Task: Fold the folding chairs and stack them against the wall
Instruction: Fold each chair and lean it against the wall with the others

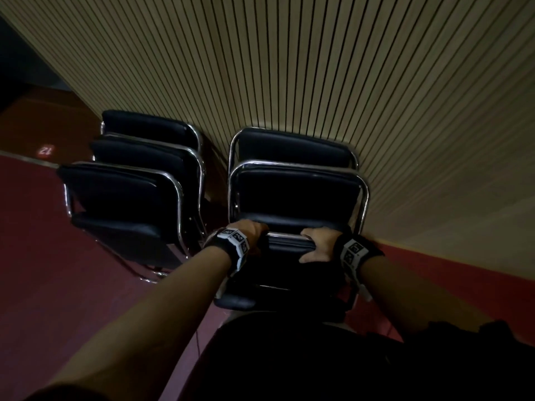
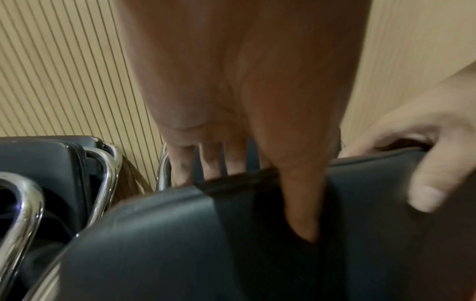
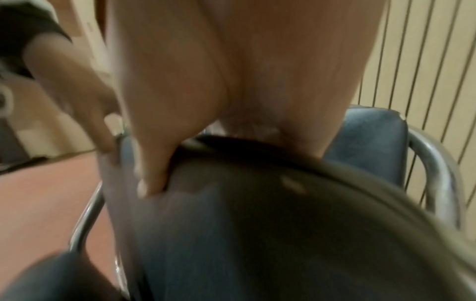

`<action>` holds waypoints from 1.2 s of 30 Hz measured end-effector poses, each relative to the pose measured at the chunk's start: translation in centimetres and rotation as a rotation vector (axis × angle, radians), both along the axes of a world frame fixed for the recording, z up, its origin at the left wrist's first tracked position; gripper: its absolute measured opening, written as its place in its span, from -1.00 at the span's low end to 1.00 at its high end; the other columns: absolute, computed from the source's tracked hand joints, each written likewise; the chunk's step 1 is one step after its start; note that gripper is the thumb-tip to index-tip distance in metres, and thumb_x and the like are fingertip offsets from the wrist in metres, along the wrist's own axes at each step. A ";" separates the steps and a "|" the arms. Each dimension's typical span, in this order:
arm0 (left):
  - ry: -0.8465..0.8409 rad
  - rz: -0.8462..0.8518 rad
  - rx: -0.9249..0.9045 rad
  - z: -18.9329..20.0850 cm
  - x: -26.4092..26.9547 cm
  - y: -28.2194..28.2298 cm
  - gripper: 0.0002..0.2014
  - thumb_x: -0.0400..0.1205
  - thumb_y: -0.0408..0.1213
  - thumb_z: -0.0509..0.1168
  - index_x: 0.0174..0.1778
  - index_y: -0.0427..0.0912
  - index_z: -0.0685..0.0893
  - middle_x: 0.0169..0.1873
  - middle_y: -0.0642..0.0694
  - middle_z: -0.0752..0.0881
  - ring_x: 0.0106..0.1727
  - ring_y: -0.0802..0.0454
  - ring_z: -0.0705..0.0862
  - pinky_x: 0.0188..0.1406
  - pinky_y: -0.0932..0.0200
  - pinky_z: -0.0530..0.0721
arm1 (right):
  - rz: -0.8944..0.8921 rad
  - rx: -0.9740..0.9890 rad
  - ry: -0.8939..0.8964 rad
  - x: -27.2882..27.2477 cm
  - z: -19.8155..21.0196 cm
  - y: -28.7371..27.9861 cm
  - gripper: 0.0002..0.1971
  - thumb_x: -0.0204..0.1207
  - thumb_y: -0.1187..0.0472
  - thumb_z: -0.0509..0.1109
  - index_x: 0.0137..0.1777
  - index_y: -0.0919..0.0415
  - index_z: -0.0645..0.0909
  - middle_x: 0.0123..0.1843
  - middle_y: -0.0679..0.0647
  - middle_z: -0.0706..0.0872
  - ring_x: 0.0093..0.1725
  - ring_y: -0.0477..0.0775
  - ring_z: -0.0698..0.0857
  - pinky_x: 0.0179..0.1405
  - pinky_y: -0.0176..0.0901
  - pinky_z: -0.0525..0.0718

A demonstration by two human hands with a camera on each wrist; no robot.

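Observation:
Both of my hands hold the top edge of a folded black chair (image 1: 278,273) with a chrome frame, right in front of me. My left hand (image 1: 249,233) grips its left part and my right hand (image 1: 318,244) its right part. In the left wrist view my left hand (image 2: 270,179) has its thumb on the near face of the padded backrest (image 2: 167,244) and its fingers curled behind. My right hand (image 3: 206,122) clamps the backrest (image 3: 257,234) the same way. Behind this chair, two folded chairs (image 1: 295,195) lean on the slatted wall (image 1: 318,68).
A second stack of three folded black chairs (image 1: 124,192) stands to the left, also against the wall. The floor (image 1: 43,241) is dark red, with a round "12" marker (image 1: 46,150) at the far left. My dark-clothed body fills the bottom of the head view.

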State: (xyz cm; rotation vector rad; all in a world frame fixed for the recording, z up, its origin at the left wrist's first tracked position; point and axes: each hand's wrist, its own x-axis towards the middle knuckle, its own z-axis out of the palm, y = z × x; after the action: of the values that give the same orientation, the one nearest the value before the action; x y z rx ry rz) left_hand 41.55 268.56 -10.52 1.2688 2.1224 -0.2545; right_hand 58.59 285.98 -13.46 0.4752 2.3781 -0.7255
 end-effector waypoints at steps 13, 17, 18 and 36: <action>0.126 0.092 0.117 -1.2 -4.7 4.3 -0.47 0.74 0.01 0.20 0.67 0.22 0.33 0.45 -0.23 0.46 0.43 -0.31 0.47 0.39 -0.13 0.50 | -0.037 0.322 0.096 -4.1 -2.1 5.2 -0.18 0.62 -0.29 0.22 0.75 -0.20 -0.16 0.69 0.10 0.07 0.58 0.29 0.23 0.54 0.24 0.32; 0.164 0.023 0.108 -1.9 -6.0 5.9 -0.54 0.77 -0.04 0.17 0.63 0.27 0.40 0.47 -0.27 0.39 0.45 -0.39 0.43 0.43 -0.16 0.48 | -0.022 0.383 0.123 -4.8 -2.4 6.2 -0.20 0.59 -0.34 0.20 0.73 -0.23 -0.07 0.58 0.04 0.21 0.47 0.23 0.31 0.43 0.18 0.33; 0.148 0.022 0.097 -1.8 -6.4 6.3 -0.54 0.77 -0.06 0.18 0.63 0.26 0.42 0.49 -0.28 0.36 0.47 -0.42 0.38 0.48 -0.19 0.43 | -0.028 0.401 0.122 -5.1 -2.5 6.3 -0.21 0.57 -0.35 0.21 0.72 -0.24 -0.04 0.55 0.03 0.23 0.45 0.21 0.32 0.39 0.16 0.33; 0.156 0.134 0.200 -1.2 -4.8 4.6 -0.55 0.65 -0.13 0.32 0.48 -0.05 0.50 0.33 -0.25 0.49 0.28 -0.31 0.52 0.31 -0.18 0.58 | -0.086 0.556 0.248 -3.8 -2.6 3.9 -0.23 0.52 -0.48 0.08 0.67 -0.15 0.15 0.66 0.05 0.17 0.60 0.23 0.15 0.49 0.49 0.14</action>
State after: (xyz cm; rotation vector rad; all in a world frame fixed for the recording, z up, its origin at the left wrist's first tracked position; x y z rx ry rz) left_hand 36.75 273.17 -11.72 1.2455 2.4048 -0.0876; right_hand 54.78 289.83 -16.03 0.7541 2.8046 -0.1468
